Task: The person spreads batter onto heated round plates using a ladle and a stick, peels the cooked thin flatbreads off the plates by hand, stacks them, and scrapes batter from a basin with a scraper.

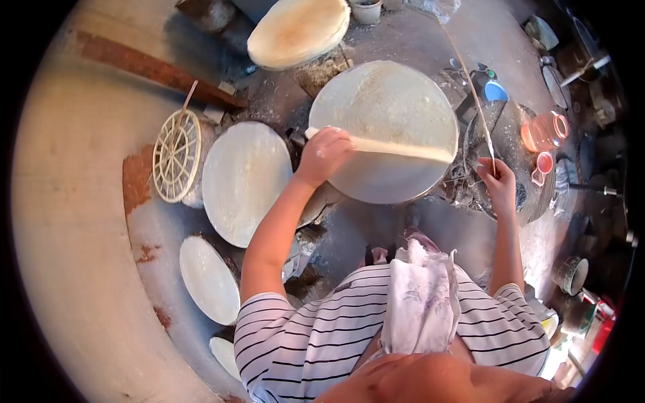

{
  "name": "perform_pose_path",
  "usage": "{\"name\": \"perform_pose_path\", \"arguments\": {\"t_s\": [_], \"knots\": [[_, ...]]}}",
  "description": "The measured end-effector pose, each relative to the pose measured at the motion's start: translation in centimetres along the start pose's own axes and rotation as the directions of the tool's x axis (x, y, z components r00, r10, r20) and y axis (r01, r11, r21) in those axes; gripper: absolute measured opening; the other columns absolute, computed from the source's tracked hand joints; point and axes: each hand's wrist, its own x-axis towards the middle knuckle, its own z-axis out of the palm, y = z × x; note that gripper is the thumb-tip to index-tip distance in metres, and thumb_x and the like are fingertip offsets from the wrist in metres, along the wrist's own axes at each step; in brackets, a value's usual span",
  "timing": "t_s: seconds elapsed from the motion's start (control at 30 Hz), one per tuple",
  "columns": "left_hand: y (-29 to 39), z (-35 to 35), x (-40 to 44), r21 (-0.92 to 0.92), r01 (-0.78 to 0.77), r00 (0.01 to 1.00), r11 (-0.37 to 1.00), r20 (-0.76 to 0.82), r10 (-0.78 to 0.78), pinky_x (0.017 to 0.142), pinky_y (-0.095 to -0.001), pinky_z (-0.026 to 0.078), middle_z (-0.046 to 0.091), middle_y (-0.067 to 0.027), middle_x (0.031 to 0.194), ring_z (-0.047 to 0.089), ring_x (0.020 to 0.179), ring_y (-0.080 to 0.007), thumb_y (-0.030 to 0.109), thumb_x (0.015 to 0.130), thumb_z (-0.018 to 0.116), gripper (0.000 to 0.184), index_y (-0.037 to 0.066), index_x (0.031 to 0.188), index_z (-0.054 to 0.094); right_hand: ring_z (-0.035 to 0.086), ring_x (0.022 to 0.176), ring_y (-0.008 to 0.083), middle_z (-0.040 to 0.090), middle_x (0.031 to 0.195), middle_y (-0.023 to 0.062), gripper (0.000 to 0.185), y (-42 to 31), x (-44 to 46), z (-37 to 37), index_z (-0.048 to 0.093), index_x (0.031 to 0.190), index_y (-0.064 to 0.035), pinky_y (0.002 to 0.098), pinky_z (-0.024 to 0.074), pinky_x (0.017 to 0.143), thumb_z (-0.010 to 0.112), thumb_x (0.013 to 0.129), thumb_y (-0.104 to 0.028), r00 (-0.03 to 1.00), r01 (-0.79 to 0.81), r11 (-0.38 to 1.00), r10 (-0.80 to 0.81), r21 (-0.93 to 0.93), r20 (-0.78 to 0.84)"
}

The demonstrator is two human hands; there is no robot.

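My left hand [326, 158] is closed over the left end of a long pale strip [400, 149]. The strip lies across a large round plate [376, 94], reaching almost to its right rim; I cannot tell if it is a wooden scraper or a folded sheet. The plate's surface is pale and faintly blotched above the strip, greyer below it. On the right, my right hand [498, 185] pinches the lower end of a long thin stick [474, 94], which slants up and away to the left.
Beside my right hand, a round stand [537, 178] bears a reddish clear jar [543, 132] and a small red cup [543, 163]. A large pale disc [246, 181] and a spoked round rack [177, 156] stand left. Another disc [299, 30] lies at the back.
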Motion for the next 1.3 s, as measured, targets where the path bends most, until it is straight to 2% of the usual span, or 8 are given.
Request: {"name": "perform_pose_path", "arguments": {"t_s": [0.2, 0.4, 0.57, 0.67, 0.9, 1.03, 1.1, 1.3], "knots": [[-2.8, -2.7, 5.5, -0.020, 0.155, 0.985, 0.988, -0.075, -0.156, 0.078, -0.0362, 0.048, 0.061, -0.0091, 0.086, 0.060, 0.082, -0.0259, 0.004, 0.071, 0.074, 0.017, 0.005, 0.077, 0.058, 0.038, 0.060, 0.0003, 0.046, 0.067, -0.0091, 0.021, 1.1, 2.1, -2.6, 0.065, 0.100, -0.0008, 0.0174, 0.0294, 0.053, 0.067, 0.081, -0.008, 0.999, -0.032, 0.998, 0.034, 0.061, -0.023], [-3.4, -4.5, 15.8, -0.029, 0.046, 0.999, 0.999, -0.005, -0.046, 0.072, -0.0344, 0.048, 0.063, -0.0084, 0.088, 0.060, 0.082, -0.0268, 0.015, 0.075, 0.074, 0.018, 0.004, 0.082, 0.062, 0.035, 0.054, 0.0003, 0.045, 0.065, -0.0098, 0.017, 1.4, 3.4, -2.9, 0.065, 0.098, -0.0044, 0.0182, 0.0262, 0.046, 0.064, 0.083, -0.010, 0.997, -0.034, 0.986, 0.045, 0.162, -0.066], [-5.1, -6.5, 26.7, 0.006, 0.253, 0.956, 0.967, 0.151, -0.251, 0.065, -0.0249, 0.046, 0.062, -0.0044, 0.075, 0.057, 0.069, -0.0108, 0.021, 0.080, 0.071, 0.018, 0.006, 0.087, 0.065, 0.033, 0.047, 0.0004, 0.045, 0.064, -0.0089, 0.017, 3.4, 5.7, -2.0, 0.063, 0.100, -0.0045, 0.0186, 0.0234, 0.041, 0.065, 0.084, -0.010, 0.997, -0.067, 0.967, 0.073, 0.245, -0.016], [-12.1, -9.3, 30.7, -0.137, 0.363, 0.921, 0.922, -0.096, -0.377, 0.063, -0.0251, 0.045, 0.064, 0.0017, 0.077, 0.056, 0.068, -0.0085, 0.020, 0.082, 0.070, 0.017, 0.005, 0.088, 0.065, 0.032, 0.046, 0.0002, 0.045, 0.064, -0.0088, 0.018, 3.1, 6.7, -1.0, 0.063, 0.101, -0.0037, 0.0187, 0.0225, 0.039, 0.065, 0.084, -0.011, 0.995, -0.096, 0.953, 0.101, 0.288, -0.003], [-32.2, -12.4, 22.2, -0.717, 0.355, 0.368, 0.600, -0.483, -0.795, 0.062, -0.0321, 0.047, 0.064, -0.0066, 0.080, 0.057, 0.068, -0.0157, 0.014, 0.080, 0.069, 0.019, -0.002, 0.088, 0.065, 0.034, 0.044, 0.0004, 0.048, 0.066, -0.0078, 0.019, 1.3, 6.8, 2.1, 0.064, 0.104, -0.0052, 0.0183, 0.0230, 0.037, 0.063, 0.087, -0.014, 0.990, -0.130, 0.937, 0.143, 0.325, -0.014], [-39.7, -8.3, 13.9, -0.900, 0.256, 0.205, 0.353, -0.306, -0.930, 0.058, -0.0358, 0.050, 0.064, -0.0088, 0.084, 0.060, 0.068, -0.0198, 0.012, 0.082, 0.067, 0.017, -0.001, 0.091, 0.063, 0.037, 0.048, 0.0004, 0.052, 0.067, -0.0062, 0.013, 3.7, 7.0, 3.9, 0.064, 0.097, -0.0035, 0.0180, 0.0242, 0.040, 0.064, 0.087, -0.012, 0.981, 0.124, 0.953, -0.075, 0.277, -0.181], [-39.0, -6.1, 10.7, -0.858, 0.505, -0.015, 0.098, -0.122, -0.992, 0.044, -0.0263, 0.048, 0.064, -0.0065, 0.077, 0.058, 0.055, -0.0152, 0.012, 0.083, 0.066, 0.011, 0.002, 0.087, 0.062, 0.037, 0.046, 0.0009, 0.050, 0.064, -0.0067, 0.012, -1.1, 5.4, 5.3, 0.064, 0.095, -0.0036, 0.0185, 0.0238, 0.039, 0.064, 0.087, -0.012, 0.961, -0.116, 0.958, 0.174, 0.261, -0.214], [-36.0, 0.3, 6.7, -0.914, 0.372, -0.070, -0.163, 0.148, -0.987, 0.045, -0.0254, 0.049, 0.063, -0.0061, 0.075, 0.061, 0.056, -0.0157, 0.013, 0.085, 0.065, 0.012, 0.005, 0.091, 0.059, 0.033, 0.044, 0.0004, 0.047, 0.061, -0.0076, 0.015, -4.3, 7.5, 8.2, 0.064, 0.096, -0.0036, 0.0189, 0.0222, 0.039, 0.064, 0.088, -0.017, 0.967, -0.114, 0.971, 0.157, 0.209, -0.203]]}}
